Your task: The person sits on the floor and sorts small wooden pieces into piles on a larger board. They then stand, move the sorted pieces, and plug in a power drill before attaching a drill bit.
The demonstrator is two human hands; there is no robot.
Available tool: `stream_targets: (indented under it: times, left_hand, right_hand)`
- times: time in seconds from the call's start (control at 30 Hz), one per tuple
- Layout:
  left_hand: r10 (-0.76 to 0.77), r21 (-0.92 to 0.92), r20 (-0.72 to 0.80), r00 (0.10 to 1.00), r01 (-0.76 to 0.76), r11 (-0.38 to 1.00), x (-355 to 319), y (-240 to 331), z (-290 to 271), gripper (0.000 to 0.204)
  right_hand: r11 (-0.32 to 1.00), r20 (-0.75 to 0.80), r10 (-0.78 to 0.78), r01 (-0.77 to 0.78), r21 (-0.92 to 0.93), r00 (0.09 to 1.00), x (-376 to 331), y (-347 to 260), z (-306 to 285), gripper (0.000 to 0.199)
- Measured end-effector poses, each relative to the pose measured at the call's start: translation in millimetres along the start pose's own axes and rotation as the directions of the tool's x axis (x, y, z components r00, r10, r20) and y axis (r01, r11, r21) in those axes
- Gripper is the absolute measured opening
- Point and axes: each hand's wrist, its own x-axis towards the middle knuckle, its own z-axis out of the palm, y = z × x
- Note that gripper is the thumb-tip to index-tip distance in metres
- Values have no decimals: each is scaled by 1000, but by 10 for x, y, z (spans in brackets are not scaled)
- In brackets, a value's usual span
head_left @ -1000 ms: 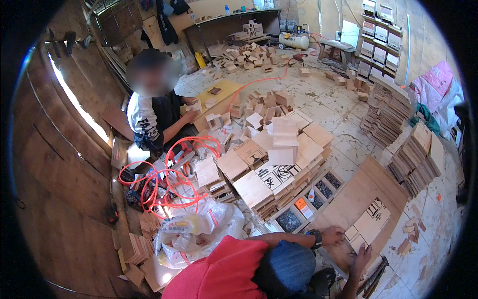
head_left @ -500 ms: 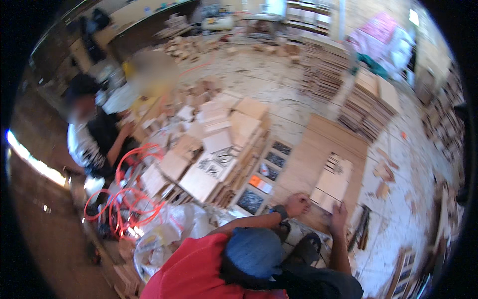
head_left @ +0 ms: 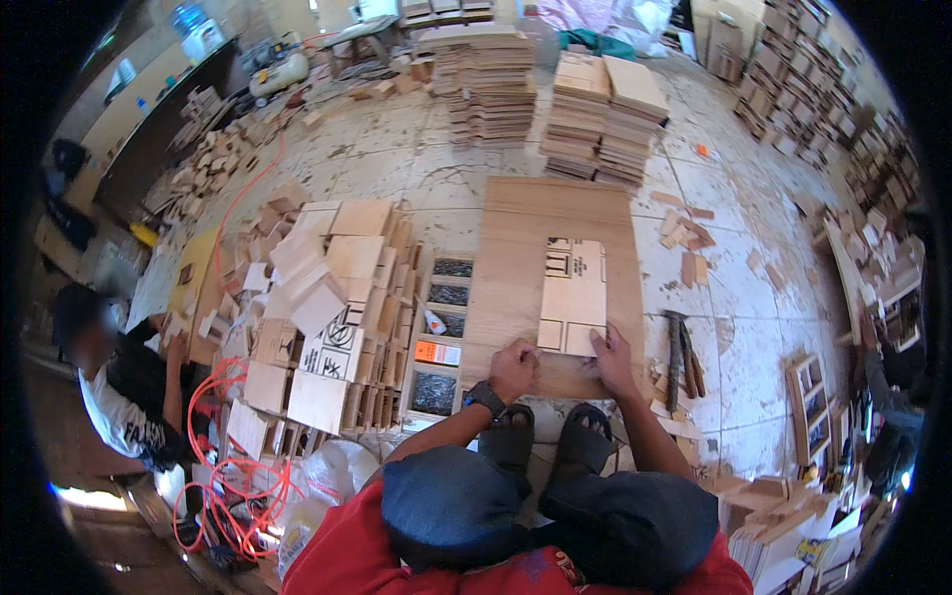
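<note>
A pale plywood panel [head_left: 573,297] with black printed marks and thin lines across its near end lies on a large brown board [head_left: 511,228] on the floor before me. My right hand [head_left: 615,359] grips the panel's near right corner, thumb on top. Beside the near left corner is my left hand [head_left: 515,371], its fingers curled together; what they hold, if anything, is hidden. Left of the board stands a wooden compartment tray [head_left: 408,397] with dark nails or similar small metal pieces, an orange-and-white box [head_left: 437,353] and a small white bottle [head_left: 433,321].
Stacked wood pieces [head_left: 317,392] stand at left, near tangled orange hose [head_left: 203,451] and a seated person [head_left: 124,372]. Beyond the board rise stacks of panels [head_left: 605,109]. A hammer [head_left: 674,362] lies right of the board, with wood scraps [head_left: 684,233] farther off.
My view has swung to the right and levelled, so the board sits more central and upright. Both hands stay at the panel's near end.
</note>
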Motion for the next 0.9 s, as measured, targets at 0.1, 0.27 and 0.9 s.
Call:
stream_targets:
  times: [0.1, 0.27, 0.9]
  left_hand:
    - [142, 232, -8, 990, -136, 963, 5, 71, -60, 11]
    - [313, 326, 51, 948, -313, 892, -2, 147, -139, 14]
    - [-272, -519, 464, 843, 507, 688, 277, 246, -61, 30]
  right_hand:
    - [999, -13, -48, 48, -2, 999, 20, 9, -6, 34]
    - [1000, 10, 24, -24, 12, 1000, 7, 5, -19, 34]
    - [982, 62, 106, -114, 147, 992, 19, -12, 15, 41]
